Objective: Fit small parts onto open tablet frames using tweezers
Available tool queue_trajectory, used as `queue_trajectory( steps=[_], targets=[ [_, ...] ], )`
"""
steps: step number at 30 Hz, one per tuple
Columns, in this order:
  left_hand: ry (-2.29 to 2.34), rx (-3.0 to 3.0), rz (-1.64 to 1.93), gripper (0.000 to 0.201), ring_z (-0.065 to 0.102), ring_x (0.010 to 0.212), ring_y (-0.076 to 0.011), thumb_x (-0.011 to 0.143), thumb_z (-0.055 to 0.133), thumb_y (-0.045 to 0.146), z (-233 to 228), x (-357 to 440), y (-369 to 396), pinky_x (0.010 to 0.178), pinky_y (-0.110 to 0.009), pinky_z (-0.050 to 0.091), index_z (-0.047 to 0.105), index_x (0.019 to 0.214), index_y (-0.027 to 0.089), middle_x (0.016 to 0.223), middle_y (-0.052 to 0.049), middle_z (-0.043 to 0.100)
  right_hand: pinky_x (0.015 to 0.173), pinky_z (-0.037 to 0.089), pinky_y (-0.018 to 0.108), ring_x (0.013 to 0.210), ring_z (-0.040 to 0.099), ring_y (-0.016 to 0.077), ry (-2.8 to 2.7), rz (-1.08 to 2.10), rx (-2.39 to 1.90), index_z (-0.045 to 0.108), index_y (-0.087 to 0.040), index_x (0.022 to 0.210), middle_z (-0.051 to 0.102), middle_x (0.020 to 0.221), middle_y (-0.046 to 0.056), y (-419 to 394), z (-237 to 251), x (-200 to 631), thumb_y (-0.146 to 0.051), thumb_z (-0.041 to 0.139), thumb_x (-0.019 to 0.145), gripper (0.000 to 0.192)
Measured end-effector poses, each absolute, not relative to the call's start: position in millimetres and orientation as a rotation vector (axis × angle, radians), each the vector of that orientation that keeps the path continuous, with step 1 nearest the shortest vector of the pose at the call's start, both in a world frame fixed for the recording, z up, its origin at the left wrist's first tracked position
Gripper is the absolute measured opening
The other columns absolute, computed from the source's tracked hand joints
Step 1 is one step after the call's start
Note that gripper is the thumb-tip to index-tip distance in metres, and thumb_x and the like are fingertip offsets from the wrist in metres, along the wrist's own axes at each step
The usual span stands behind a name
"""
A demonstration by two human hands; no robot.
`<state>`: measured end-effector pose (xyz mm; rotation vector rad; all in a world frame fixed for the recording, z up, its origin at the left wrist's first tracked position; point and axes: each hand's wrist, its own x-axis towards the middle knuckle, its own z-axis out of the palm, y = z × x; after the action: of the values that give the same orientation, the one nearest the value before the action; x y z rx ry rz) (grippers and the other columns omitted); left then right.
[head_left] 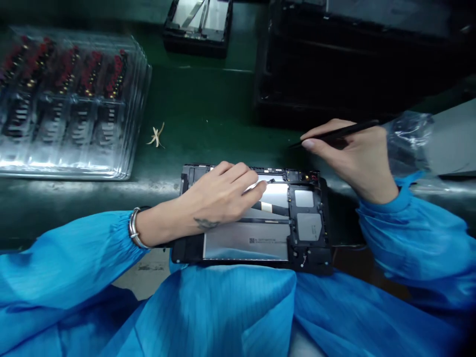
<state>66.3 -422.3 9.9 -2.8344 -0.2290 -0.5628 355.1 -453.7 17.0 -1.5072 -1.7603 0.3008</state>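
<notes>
An opened tablet [245, 243] lies near the bench's front edge, its inner side with silver battery cells and small boards facing up. Across its upper left part rests my left hand [230, 193], fingers curled and drawn together; what the fingertips hold, if anything, is hidden. Above the bench, to the upper right of the tablet, my right hand [345, 153] grips slim black tweezers [345, 130] like a pen. Their thin tip points left, apart from the tablet.
Stacked clear plastic trays [70, 163] with red-and-black circuit boards [117, 74] stand at the left. Beside them lies a small pale scrap [156, 136]. Another open device casing [199, 44] is at the back, dark bins [334, 74] at back right. Clear plastic film [409, 141] lies beyond my right wrist.
</notes>
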Motion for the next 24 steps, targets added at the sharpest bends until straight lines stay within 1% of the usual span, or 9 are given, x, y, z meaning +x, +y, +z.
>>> queue_trajectory(
  steps=[3, 5, 9, 11, 13, 16, 19, 22, 24],
  targets=[
    [-0.240, -2.848, -0.502, 0.026, 0.064, 0.093, -0.0217, 0.109, 0.042, 0.010, 10.4, 64.0, -422.7, 0.073, -0.034, 0.048, 0.060, 0.128, 0.010, 0.106, -0.011, 0.072, 0.081, 0.055, 0.030, 0.090, 0.073, 0.0184, -1.741, 0.317, -1.471, 0.082, -0.024, 0.091, 0.080, 0.097, 0.003, -453.8, 16.4, 355.2, -0.036, 0.079, 0.093, 0.012],
    [-0.253, -2.861, -0.478, 0.026, 0.064, 0.093, -0.0219, 0.109, 0.041, 0.011, 10.6, 62.4, -423.0, 0.073, -0.034, 0.048, 0.058, 0.129, 0.011, 0.108, -0.011, 0.073, 0.079, 0.056, 0.031, 0.088, 0.073, 0.0185, -1.715, 0.334, -1.458, 0.081, -0.024, 0.089, 0.080, 0.095, 0.002, -453.9, 15.7, 354.4, -0.036, 0.079, 0.093, 0.012],
    [-0.252, -2.894, -0.481, 0.025, 0.065, 0.097, -0.0230, 0.108, 0.046, 0.012, 11.0, 60.4, -422.4, 0.075, -0.034, 0.049, 0.057, 0.130, 0.010, 0.110, -0.011, 0.073, 0.065, 0.055, 0.029, 0.071, 0.070, 0.0155, -1.636, 0.409, -1.445, 0.080, -0.026, 0.082, 0.077, 0.085, -0.001, -452.8, 14.4, 352.3, -0.040, 0.079, 0.092, 0.017],
    [-0.244, -2.908, -0.483, 0.025, 0.065, 0.098, -0.0233, 0.107, 0.049, 0.012, 10.9, 60.6, -421.8, 0.076, -0.034, 0.049, 0.056, 0.131, 0.010, 0.111, -0.011, 0.072, 0.058, 0.054, 0.027, 0.063, 0.066, 0.0124, -1.590, 0.476, -1.387, 0.078, -0.024, 0.076, 0.076, 0.081, 0.001, -451.7, 14.4, 351.7, -0.041, 0.080, 0.091, 0.023],
    [-0.246, -2.913, -0.473, 0.026, 0.065, 0.099, -0.0228, 0.107, 0.049, 0.012, 10.5, 61.3, -421.8, 0.076, -0.034, 0.050, 0.056, 0.133, 0.011, 0.112, -0.011, 0.072, 0.055, 0.055, 0.026, 0.060, 0.066, 0.0118, -1.533, 0.543, -1.331, 0.078, -0.022, 0.076, 0.074, 0.077, 0.002, -450.6, 14.1, 351.8, -0.042, 0.082, 0.090, 0.025],
    [-0.259, -2.912, -0.481, 0.026, 0.066, 0.098, -0.0214, 0.107, 0.049, 0.011, 10.3, 62.0, -423.2, 0.076, -0.033, 0.051, 0.057, 0.132, 0.012, 0.111, -0.011, 0.073, 0.057, 0.060, 0.028, 0.061, 0.070, 0.0154, -1.432, 0.643, -1.280, 0.080, -0.020, 0.087, 0.072, 0.071, 0.003, -449.1, 10.9, 353.0, -0.043, 0.085, 0.087, 0.023],
    [-0.352, -2.880, -0.670, 0.026, 0.067, 0.100, -0.0202, 0.106, 0.050, 0.012, 12.8, 60.4, -421.7, 0.081, -0.033, 0.055, 0.059, 0.130, 0.013, 0.110, -0.010, 0.074, 0.063, 0.063, 0.029, 0.067, 0.073, 0.0171, -1.401, 0.655, -1.270, 0.081, -0.022, 0.096, 0.074, 0.075, 0.003, -444.8, 4.0, 355.2, -0.041, 0.084, 0.088, 0.021],
    [-0.510, -2.786, -0.933, 0.024, 0.067, 0.099, -0.0206, 0.104, 0.051, 0.013, 19.0, 57.6, -410.3, 0.086, -0.035, 0.056, 0.062, 0.125, 0.014, 0.109, -0.010, 0.073, 0.065, 0.061, 0.025, 0.068, 0.072, 0.0140, -1.467, 0.547, -1.297, 0.082, -0.022, 0.096, 0.075, 0.080, 0.002, -435.4, -3.0, 357.3, -0.040, 0.081, 0.090, 0.019],
    [-0.616, -2.801, -0.920, 0.023, 0.067, 0.099, -0.0216, 0.105, 0.049, 0.016, 23.3, 58.2, -395.8, 0.086, -0.036, 0.056, 0.065, 0.120, 0.013, 0.107, -0.010, 0.072, 0.064, 0.061, 0.023, 0.067, 0.071, 0.0126, -1.508, 0.530, -1.299, 0.082, -0.019, 0.092, 0.075, 0.082, 0.002, -427.9, -6.6, 357.9, -0.041, 0.082, 0.089, 0.022]
  ],
)
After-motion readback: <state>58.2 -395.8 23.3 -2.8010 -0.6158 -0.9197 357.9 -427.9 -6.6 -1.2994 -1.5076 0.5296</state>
